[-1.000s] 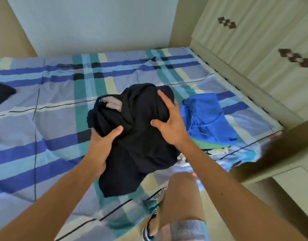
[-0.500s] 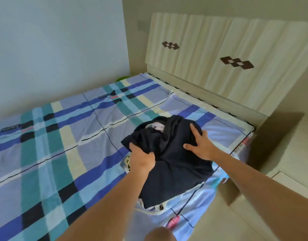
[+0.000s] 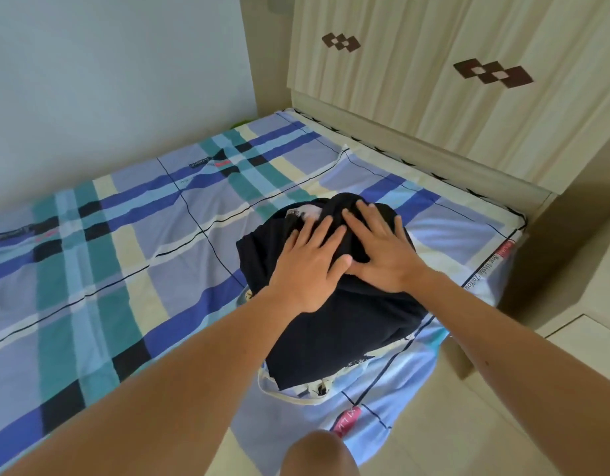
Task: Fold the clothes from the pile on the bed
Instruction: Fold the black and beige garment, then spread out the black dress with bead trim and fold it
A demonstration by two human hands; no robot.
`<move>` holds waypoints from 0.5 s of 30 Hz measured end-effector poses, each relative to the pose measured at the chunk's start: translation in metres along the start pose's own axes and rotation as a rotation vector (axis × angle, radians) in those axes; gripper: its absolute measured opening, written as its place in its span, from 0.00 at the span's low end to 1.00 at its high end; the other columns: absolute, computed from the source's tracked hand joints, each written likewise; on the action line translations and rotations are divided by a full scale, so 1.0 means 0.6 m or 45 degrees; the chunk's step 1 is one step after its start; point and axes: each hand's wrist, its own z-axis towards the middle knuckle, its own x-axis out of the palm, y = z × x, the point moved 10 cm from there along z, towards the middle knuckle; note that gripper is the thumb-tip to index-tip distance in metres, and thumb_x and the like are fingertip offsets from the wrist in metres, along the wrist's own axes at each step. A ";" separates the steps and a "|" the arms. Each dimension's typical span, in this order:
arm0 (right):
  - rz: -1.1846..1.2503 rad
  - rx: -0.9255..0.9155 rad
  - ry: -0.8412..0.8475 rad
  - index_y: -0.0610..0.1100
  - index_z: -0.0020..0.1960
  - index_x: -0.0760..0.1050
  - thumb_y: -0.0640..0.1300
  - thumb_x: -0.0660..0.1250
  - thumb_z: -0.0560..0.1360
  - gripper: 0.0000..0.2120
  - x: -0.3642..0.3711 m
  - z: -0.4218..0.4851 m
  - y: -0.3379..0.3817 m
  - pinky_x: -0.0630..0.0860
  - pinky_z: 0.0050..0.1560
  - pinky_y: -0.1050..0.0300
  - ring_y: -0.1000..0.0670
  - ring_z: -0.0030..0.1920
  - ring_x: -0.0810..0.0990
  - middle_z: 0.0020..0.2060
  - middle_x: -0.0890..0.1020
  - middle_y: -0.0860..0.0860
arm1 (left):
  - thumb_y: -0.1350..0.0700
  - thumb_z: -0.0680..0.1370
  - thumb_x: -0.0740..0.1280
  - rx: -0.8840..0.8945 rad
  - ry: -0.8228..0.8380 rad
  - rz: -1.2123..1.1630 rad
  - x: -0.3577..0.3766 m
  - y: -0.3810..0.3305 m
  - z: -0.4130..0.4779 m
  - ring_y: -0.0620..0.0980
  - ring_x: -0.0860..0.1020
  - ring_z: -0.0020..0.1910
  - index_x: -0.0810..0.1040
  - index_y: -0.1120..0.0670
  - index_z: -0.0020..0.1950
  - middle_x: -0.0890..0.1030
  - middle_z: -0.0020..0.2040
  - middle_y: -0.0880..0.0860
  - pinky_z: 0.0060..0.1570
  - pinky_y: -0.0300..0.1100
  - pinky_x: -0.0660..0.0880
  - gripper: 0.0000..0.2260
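Lying near the corner of the plaid blue, teal and cream bedsheet (image 3: 125,262), close to the cream panelled headboard (image 3: 417,97): a folded black fabric garment (image 3: 331,331), long axis running from the bed's near edge toward the pale far wall (image 3: 107,80), bunched end with a pale inner label pointing away. Pressed flat at that far end by left hand (image 3: 307,269) and right hand (image 3: 382,252), side by side, fingers straight and spread, grasping nothing. Peeking out beneath the near end, a white garment with cream trim (image 3: 286,395).
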 end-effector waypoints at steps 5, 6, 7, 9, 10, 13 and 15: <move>-0.132 -0.026 0.016 0.57 0.80 0.36 0.74 0.41 0.73 0.41 0.067 -0.033 -0.001 0.40 0.77 0.35 0.49 0.79 0.33 0.80 0.37 0.51 | 0.37 0.77 0.34 -0.063 0.172 0.267 0.088 0.044 -0.065 0.57 0.37 0.80 0.38 0.49 0.81 0.38 0.82 0.52 0.78 0.57 0.44 0.34; -0.148 -0.035 0.007 0.57 0.80 0.36 0.74 0.42 0.74 0.40 0.066 -0.031 0.004 0.40 0.77 0.35 0.49 0.79 0.33 0.80 0.38 0.51 | 0.37 0.77 0.35 -0.089 0.182 0.266 0.088 0.048 -0.068 0.57 0.37 0.80 0.37 0.49 0.81 0.38 0.82 0.52 0.78 0.57 0.45 0.34; -0.164 -0.041 0.002 0.57 0.80 0.37 0.74 0.43 0.75 0.40 0.062 -0.028 0.010 0.39 0.77 0.35 0.49 0.79 0.33 0.80 0.38 0.51 | 0.37 0.80 0.38 -0.113 0.184 0.250 0.083 0.050 -0.069 0.57 0.37 0.80 0.37 0.49 0.81 0.37 0.82 0.52 0.78 0.57 0.44 0.33; -0.183 -0.029 0.001 0.57 0.80 0.39 0.73 0.44 0.76 0.39 0.051 -0.020 0.019 0.39 0.77 0.36 0.48 0.79 0.35 0.80 0.40 0.51 | 0.39 0.83 0.48 -0.132 0.175 0.188 0.063 0.046 -0.068 0.57 0.38 0.80 0.40 0.50 0.82 0.39 0.82 0.52 0.79 0.56 0.44 0.32; -0.188 -0.017 -0.008 0.57 0.81 0.41 0.73 0.44 0.76 0.38 0.041 -0.015 0.027 0.38 0.77 0.36 0.48 0.80 0.36 0.81 0.41 0.51 | 0.40 0.83 0.51 -0.131 0.157 0.159 0.044 0.047 -0.070 0.56 0.39 0.80 0.42 0.50 0.82 0.40 0.82 0.52 0.79 0.55 0.44 0.32; -0.202 0.037 -0.052 0.54 0.81 0.47 0.70 0.45 0.78 0.36 0.019 -0.007 0.042 0.39 0.77 0.36 0.46 0.80 0.44 0.81 0.48 0.48 | 0.42 0.83 0.56 -0.101 0.105 0.081 0.003 0.048 -0.076 0.55 0.41 0.81 0.46 0.51 0.82 0.45 0.82 0.54 0.79 0.54 0.45 0.32; -0.223 0.069 -0.082 0.53 0.81 0.50 0.68 0.46 0.79 0.34 0.002 -0.006 0.061 0.39 0.77 0.36 0.44 0.80 0.48 0.80 0.52 0.47 | 0.43 0.83 0.57 -0.114 0.054 0.041 -0.024 0.057 -0.091 0.55 0.42 0.81 0.47 0.50 0.82 0.47 0.82 0.54 0.79 0.54 0.48 0.32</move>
